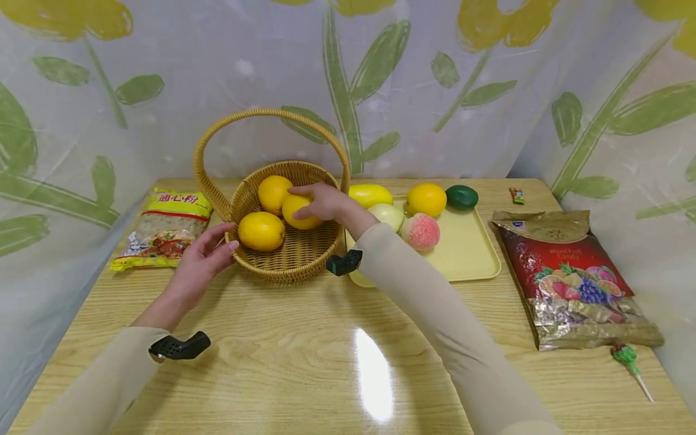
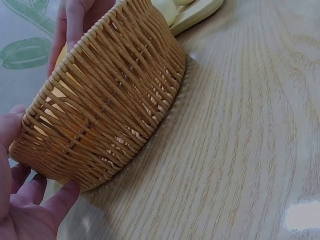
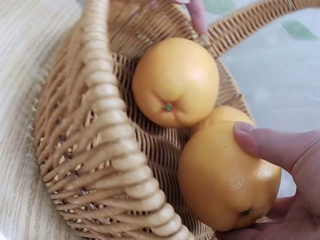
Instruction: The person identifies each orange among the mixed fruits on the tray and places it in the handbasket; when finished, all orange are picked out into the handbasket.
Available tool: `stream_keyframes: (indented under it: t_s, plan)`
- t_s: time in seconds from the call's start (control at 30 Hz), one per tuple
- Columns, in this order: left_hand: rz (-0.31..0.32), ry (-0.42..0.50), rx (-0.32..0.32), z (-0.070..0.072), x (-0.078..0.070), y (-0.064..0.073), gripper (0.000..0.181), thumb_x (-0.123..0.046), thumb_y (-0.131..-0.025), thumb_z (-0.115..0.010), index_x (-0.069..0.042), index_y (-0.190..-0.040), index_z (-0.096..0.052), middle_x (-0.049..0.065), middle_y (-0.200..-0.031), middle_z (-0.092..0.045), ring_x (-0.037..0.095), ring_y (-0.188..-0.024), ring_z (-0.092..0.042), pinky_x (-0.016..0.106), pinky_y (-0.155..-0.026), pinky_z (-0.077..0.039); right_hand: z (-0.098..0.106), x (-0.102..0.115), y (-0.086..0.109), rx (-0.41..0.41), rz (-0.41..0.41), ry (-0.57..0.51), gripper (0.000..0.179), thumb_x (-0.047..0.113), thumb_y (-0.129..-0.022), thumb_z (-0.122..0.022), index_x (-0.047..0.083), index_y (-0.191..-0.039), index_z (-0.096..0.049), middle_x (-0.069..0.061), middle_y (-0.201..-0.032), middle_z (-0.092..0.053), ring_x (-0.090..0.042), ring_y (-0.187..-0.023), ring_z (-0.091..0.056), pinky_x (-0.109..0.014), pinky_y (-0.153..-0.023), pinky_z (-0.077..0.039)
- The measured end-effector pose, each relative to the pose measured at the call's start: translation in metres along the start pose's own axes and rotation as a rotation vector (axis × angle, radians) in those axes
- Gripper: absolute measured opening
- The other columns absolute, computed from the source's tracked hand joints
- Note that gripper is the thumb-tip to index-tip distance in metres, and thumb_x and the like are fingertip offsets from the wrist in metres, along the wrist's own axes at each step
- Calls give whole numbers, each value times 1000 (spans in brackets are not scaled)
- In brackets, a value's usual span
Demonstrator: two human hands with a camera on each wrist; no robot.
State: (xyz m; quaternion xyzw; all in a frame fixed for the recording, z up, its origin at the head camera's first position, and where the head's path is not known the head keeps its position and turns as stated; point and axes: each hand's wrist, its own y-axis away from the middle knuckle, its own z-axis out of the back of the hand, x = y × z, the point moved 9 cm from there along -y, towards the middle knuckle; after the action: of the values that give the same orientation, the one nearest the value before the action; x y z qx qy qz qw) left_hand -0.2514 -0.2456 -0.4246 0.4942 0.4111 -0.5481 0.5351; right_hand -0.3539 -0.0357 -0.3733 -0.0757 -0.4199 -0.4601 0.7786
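Observation:
A round wicker basket (image 1: 288, 275) with a tall arched handle stands on the table. My left hand (image 1: 198, 266) grips its left rim; in the left wrist view the fingers lie along the outer wall (image 2: 110, 90). Reaching into the basket, my right hand (image 1: 326, 204) holds an orange (image 3: 225, 175) between thumb and fingers. Two more oranges are in there: one near the left rim (image 1: 261, 231), the other toward the back (image 1: 273, 192). In the right wrist view the held orange partly covers the back one.
Right of the basket, a yellow tray (image 1: 470, 257) bears a peach (image 1: 421, 231), another orange (image 1: 426, 199), and green, pale and yellow fruit. A pasta bag (image 1: 163, 226) lies left. At right are a candy bag (image 1: 582, 284), a lollipop (image 1: 628, 359) and a small wrapped sweet (image 1: 516, 195).

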Motion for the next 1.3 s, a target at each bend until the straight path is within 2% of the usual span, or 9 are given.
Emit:
stream_keyframes:
  t_s: [0.17, 0.33, 0.53, 0.77, 1.0, 1.3]
  plan:
    - [5, 1, 8, -1, 0, 0, 61, -30, -100, -58, -12, -152, -33, 18, -159, -20, 29, -141, -31, 18, -91, -50, -1, -7, -2, 19, -45, -96, 63, 24, -91, -71, 26, -148, -45, -3, -158, -30, -20, -146, -21, -35, -115, -28]
    - [-6, -15, 8, 0, -1, 1, 61, -31, -100, -57, -11, -152, -33, 18, -159, -20, 32, -141, -30, 16, -90, -50, -3, -7, -2, 19, -49, -94, 62, 19, -91, -72, 22, -147, -47, -6, -157, -31, -22, -144, -25, -35, -113, -30]
    - [-17, -28, 13, 0, 0, 0, 61, -31, -100, -56, -12, -153, -32, 19, -159, -20, 33, -141, -30, 16, -89, -50, -5, -4, -1, 8, -38, -33, 62, 13, -90, -71, 16, -147, -46, -8, -154, -36, -23, -140, -31, -35, -110, -33]
    - [-6, -23, 15, -1, -1, 1, 62, -31, -100, -57, -12, -153, -32, 18, -160, -18, 35, -142, -27, 15, -89, -50, -3, 2, 0, -14, -15, 131, 59, 16, -93, -68, 13, -147, -46, -7, -151, -42, -24, -140, -34, -33, -113, -31]
    - [-5, -35, 12, -1, -3, 2, 62, -31, -100, -56, -12, -153, -31, 18, -159, -20, 33, -141, -31, 15, -89, -50, -4, 2, -1, -16, -17, 181, 57, 17, -94, -68, 14, -147, -47, -7, -150, -43, -23, -140, -34, -31, -114, -30]
    - [-2, -31, 5, 0, -2, 2, 62, -32, -100, -56, -13, -153, -31, 18, -160, -20, 35, -142, -28, 15, -89, -50, -5, 18, 11, -18, 80, 285, 58, 18, -96, -64, 10, -149, -41, -8, -151, -43, -24, -141, -33, -33, -116, -28]
